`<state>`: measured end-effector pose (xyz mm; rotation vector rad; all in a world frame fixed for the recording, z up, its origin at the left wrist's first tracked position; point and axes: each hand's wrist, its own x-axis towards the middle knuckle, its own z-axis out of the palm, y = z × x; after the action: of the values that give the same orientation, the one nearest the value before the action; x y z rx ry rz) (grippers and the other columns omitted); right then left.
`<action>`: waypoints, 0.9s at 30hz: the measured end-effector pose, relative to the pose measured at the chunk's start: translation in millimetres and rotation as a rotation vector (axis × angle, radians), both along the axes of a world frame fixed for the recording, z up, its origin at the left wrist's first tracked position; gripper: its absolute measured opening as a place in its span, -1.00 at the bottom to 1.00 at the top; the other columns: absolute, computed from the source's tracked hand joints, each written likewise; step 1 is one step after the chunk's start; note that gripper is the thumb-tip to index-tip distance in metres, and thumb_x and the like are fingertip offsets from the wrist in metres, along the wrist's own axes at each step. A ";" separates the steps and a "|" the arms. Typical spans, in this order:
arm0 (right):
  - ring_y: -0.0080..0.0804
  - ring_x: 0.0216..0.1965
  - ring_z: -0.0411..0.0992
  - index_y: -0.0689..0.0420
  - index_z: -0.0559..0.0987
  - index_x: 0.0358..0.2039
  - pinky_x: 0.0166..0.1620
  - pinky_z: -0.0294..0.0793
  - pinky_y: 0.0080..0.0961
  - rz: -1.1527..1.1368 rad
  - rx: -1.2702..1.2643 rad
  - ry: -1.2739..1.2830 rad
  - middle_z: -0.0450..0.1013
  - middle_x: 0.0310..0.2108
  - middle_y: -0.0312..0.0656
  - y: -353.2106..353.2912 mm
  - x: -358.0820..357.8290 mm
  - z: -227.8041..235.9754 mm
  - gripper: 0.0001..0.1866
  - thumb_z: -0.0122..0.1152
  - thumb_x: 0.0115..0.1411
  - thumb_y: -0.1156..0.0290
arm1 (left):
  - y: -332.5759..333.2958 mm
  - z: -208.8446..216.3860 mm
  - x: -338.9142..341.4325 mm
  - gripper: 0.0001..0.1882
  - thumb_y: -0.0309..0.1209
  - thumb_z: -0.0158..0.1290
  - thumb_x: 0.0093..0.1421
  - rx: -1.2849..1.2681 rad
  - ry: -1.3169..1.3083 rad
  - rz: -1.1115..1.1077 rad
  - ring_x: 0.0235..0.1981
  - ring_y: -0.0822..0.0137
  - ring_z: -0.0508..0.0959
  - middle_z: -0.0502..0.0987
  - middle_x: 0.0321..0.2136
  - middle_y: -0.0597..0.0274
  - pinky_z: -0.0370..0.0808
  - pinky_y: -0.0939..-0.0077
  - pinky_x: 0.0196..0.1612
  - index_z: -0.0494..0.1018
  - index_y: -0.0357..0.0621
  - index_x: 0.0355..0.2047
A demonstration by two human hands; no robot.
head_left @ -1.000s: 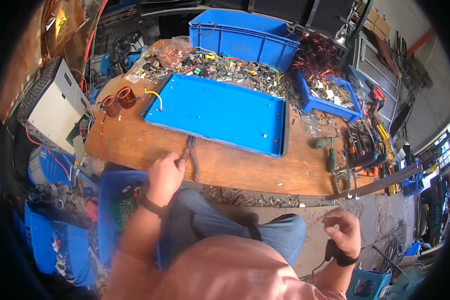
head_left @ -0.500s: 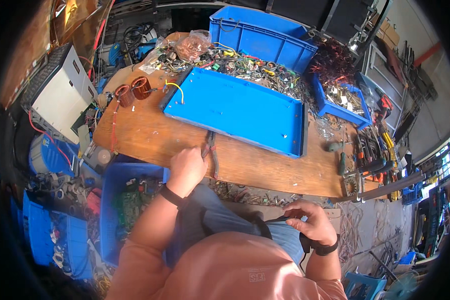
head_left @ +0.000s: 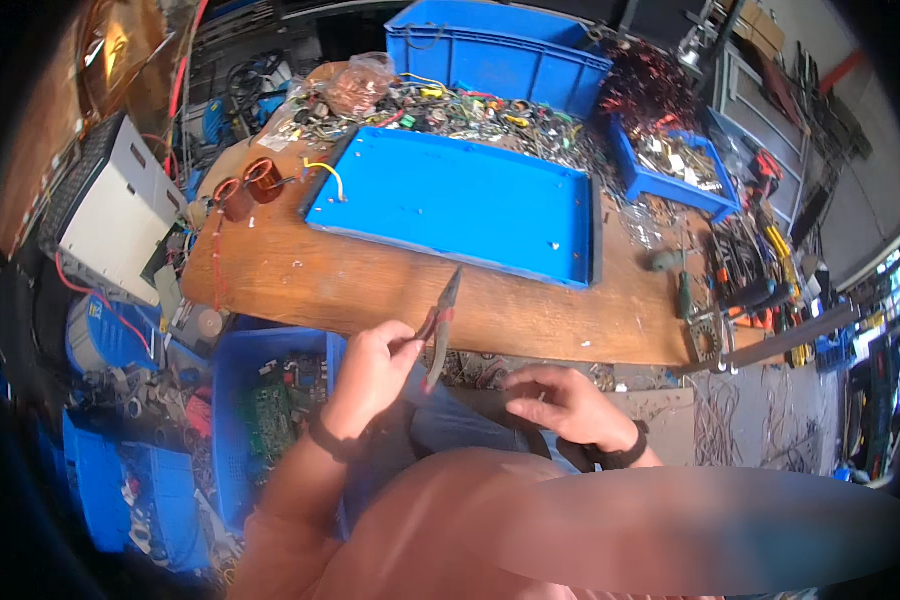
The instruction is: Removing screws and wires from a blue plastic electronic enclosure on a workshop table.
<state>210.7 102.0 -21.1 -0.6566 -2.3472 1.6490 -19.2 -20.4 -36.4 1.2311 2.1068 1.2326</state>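
Observation:
My left hand (head_left: pixel 375 365) is closed on one handle of long-nosed pliers (head_left: pixel 444 322) with worn red grips. The pliers are lifted off the wood, their dark jaws pointing away from me toward the near edge of a shallow blue metal panel (head_left: pixel 450 200). My right hand (head_left: pixel 570 408) is in front of the table's near edge, over my lap; its fingers are loosely stretched and apart, with nothing in them. On the panel's left end lies a short yellow wire (head_left: pixel 338 180).
Two copper coils (head_left: pixel 250 188) stand left of the panel on the wooden table (head_left: pixel 370 275). Behind it are heaped scrap wires (head_left: pixel 490 115) and a big blue crate (head_left: pixel 500 60). A small blue bin (head_left: pixel 680 185) and hand tools (head_left: pixel 750 270) are right; a blue bin with circuit boards (head_left: pixel 230 430) is lower left.
My left hand has raised the pliers from the tabletop and swung them nearer to me. My right hand has come off the dark item at my lap and moved left and up.

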 end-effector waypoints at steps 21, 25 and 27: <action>-0.49 -0.39 0.45 0.26 0.44 -0.10 -0.48 0.44 -0.68 -0.169 -0.806 0.061 0.43 -0.41 -0.23 -2.1 -5.2 -13.6 -0.61 0.00 0.23 0.19 | 26.3 2.8 49.7 -0.78 -0.42 0.19 0.03 -0.012 -0.218 -0.398 -0.52 0.48 0.50 0.54 -0.51 0.13 0.41 0.57 -0.46 0.48 -0.28 -0.34; -0.28 -0.24 0.51 0.32 0.32 0.01 -0.37 0.59 -0.60 -0.171 -0.816 0.117 0.44 -0.16 0.03 7.9 18.3 -17.0 -0.61 -0.07 0.23 0.34 | 32.6 -1.6 -27.7 -0.78 -0.42 0.20 -0.01 0.228 0.254 0.022 -0.43 0.29 0.47 0.48 -0.45 0.13 0.41 0.44 -0.33 0.48 -0.28 -0.38; -0.34 -0.27 0.49 0.30 0.34 0.01 -0.38 0.55 -0.62 -0.180 -0.825 0.139 0.45 -0.17 -0.02 11.1 29.8 -14.6 -0.60 -0.05 0.23 0.31 | 34.8 -3.9 -81.9 -0.76 -0.41 0.21 0.00 0.182 0.319 0.297 -0.42 0.31 0.45 0.46 -0.42 0.15 0.41 0.45 -0.32 0.49 -0.27 -0.34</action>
<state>240.5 113.1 -35.7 -0.8066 -1.3954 2.4520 -101.1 14.4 -40.3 1.2969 2.5278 1.4622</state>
